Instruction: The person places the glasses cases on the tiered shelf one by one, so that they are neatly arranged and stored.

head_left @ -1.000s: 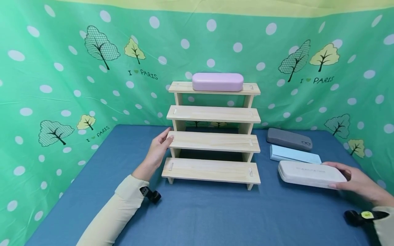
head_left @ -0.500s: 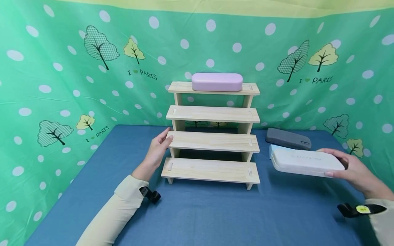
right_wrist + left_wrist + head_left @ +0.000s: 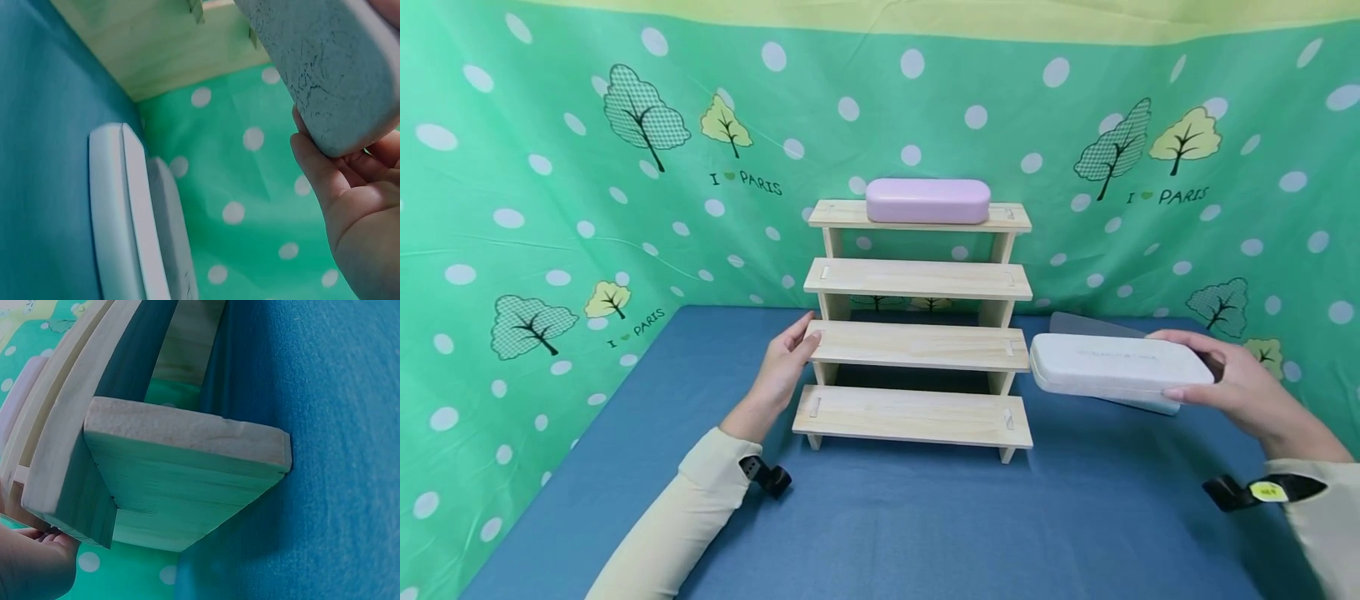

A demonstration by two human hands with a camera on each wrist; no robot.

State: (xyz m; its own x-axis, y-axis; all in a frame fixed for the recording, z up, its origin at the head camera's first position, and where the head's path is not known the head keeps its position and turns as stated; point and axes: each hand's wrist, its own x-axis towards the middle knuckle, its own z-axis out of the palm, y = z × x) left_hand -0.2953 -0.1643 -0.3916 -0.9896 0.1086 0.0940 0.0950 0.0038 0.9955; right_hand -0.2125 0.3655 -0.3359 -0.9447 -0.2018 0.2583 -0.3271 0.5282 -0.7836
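My right hand (image 3: 1247, 396) grips the right end of a white glasses case (image 3: 1116, 367), thumb along its front edge and fingers behind. The case is held above the table, just right of the tiered wooden display rack (image 3: 917, 343). In the right wrist view, the underside of the white glasses case (image 3: 325, 75) looks scuffed. My left hand (image 3: 781, 367) holds the left end of the rack's second step from the bottom, thumb at its edge. A lilac glasses case (image 3: 928, 202) lies on the top step.
Behind the white case, a grey glasses case (image 3: 1086, 325) and a light blue glasses case (image 3: 1153, 406) lie on the blue cloth (image 3: 880, 517), both partly hidden. A green dotted curtain (image 3: 850, 83) hangs close behind the rack.
My right hand has lifted the white glasses case and carried it left and away from me, up to the rack's right side. My left hand has stayed on the rack.
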